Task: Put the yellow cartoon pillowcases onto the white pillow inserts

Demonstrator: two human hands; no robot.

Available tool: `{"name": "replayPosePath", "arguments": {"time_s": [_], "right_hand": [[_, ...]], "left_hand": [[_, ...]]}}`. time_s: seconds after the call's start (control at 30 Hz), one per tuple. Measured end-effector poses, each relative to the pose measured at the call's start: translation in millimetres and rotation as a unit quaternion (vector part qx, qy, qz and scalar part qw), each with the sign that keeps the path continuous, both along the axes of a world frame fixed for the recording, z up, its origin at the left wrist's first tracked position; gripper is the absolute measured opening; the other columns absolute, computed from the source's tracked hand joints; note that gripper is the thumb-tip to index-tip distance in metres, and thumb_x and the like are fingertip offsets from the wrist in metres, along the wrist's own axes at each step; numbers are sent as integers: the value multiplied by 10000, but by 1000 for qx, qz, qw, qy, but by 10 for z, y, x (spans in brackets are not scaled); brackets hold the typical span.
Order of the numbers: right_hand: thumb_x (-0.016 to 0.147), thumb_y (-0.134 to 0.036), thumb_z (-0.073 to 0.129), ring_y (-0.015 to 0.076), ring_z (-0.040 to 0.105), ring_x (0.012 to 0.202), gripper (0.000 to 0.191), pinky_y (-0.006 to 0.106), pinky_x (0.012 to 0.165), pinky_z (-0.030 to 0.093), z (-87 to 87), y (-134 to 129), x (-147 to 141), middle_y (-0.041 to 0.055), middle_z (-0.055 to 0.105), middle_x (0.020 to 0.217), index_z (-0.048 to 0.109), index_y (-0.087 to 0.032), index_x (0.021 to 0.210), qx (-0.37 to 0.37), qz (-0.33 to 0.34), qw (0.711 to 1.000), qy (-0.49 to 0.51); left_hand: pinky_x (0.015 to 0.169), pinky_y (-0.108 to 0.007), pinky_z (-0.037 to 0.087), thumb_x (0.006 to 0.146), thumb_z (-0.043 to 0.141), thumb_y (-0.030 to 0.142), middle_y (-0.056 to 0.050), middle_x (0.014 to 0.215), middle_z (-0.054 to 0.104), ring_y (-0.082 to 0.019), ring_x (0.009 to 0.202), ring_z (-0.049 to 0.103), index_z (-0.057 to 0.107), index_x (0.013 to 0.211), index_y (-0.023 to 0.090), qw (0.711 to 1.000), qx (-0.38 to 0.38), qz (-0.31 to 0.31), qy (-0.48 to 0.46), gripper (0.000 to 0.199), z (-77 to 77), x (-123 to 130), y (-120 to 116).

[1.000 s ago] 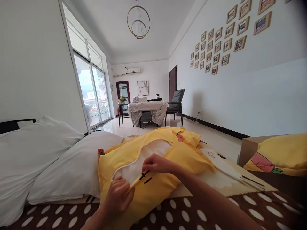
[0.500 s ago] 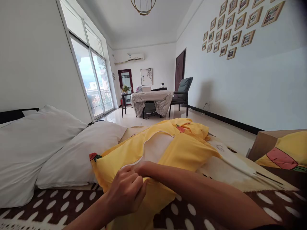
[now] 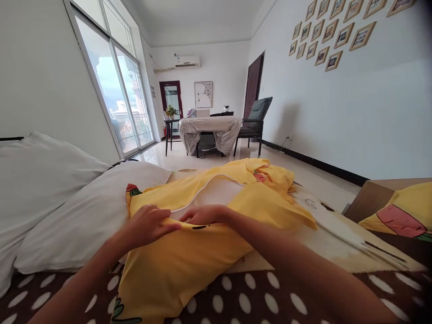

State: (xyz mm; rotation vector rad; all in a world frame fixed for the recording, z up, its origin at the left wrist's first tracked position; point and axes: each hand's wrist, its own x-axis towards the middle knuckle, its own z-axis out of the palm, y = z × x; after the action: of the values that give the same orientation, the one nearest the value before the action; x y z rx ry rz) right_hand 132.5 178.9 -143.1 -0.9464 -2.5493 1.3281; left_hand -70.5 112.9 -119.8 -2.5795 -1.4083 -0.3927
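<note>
A yellow pillowcase (image 3: 168,265) with red and green carrot prints lies over a brown, white-dotted cover. A white pillow (image 3: 219,192) shows through its long zipped opening. My left hand (image 3: 150,224) pinches the near edge of the opening, thumb on top. My right hand (image 3: 205,214) reaches in at the same edge, just to the right; its fingertips are partly hidden by the yellow cloth, so what they hold cannot be made out. The near part of the pillowcase hangs toward me in loose folds.
White pillows (image 3: 91,207) lie at the left. A cardboard box (image 3: 367,200) with yellow cloth (image 3: 401,216) stands at the right. Beyond are a covered table (image 3: 209,125), a dark chair (image 3: 258,119) and a glass door (image 3: 128,94).
My left hand has moved left and up, away from my right hand, and the near edge has spread out between them. The view has tilted slightly down.
</note>
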Motion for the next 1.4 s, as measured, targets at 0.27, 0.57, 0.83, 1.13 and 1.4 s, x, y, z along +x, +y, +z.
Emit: {"name": "replayPosePath", "arguments": {"time_s": [0.27, 0.57, 0.83, 1.13, 1.4], "right_hand": [[666, -557, 671, 98, 476, 579, 396, 211, 545, 325, 429, 84, 1477, -22, 590, 642, 696, -167, 723, 137, -122, 960, -211], [879, -296, 451, 235, 586, 828, 312, 302, 723, 337, 489, -251, 1612, 149, 681, 828, 695, -128, 781, 454, -308, 779, -304], [880, -275, 366, 176, 561, 703, 301, 282, 615, 270, 721, -891, 895, 81, 672, 779, 629, -156, 795, 586, -356, 708, -167], [803, -246, 401, 138, 400, 513, 277, 270, 568, 236, 806, -980, 1128, 31, 524, 510, 479, -189, 543, 752, -314, 579, -38], [857, -429, 415, 149, 471, 534, 344, 266, 537, 193, 865, -997, 1374, 50, 600, 599, 569, -174, 684, 620, -320, 692, -184]], "left_hand": [[737, -271, 392, 867, 448, 389, -27, 850, 627, -201, 835, 566, 577, 727, 203, 986, -166, 17, -21, 266, -253, -151, 90], [559, -262, 294, 876, 358, 423, 4, 542, 493, -147, 556, 434, 365, 562, 200, 968, -8, 132, -215, 385, -40, 232, 33], [504, -230, 278, 856, 436, 350, 58, 436, 278, -97, 452, 278, 280, 531, 198, 927, 219, 32, -303, 390, 311, 273, -350], [453, -229, 196, 762, 534, 81, 75, 491, 140, -77, 447, 153, 209, 533, 199, 770, 568, -52, -285, 415, 547, 169, -444], [459, -252, 239, 774, 565, 139, 60, 457, 280, -96, 431, 291, 244, 542, 213, 811, 564, -49, -149, 403, 394, -145, -208]]}}
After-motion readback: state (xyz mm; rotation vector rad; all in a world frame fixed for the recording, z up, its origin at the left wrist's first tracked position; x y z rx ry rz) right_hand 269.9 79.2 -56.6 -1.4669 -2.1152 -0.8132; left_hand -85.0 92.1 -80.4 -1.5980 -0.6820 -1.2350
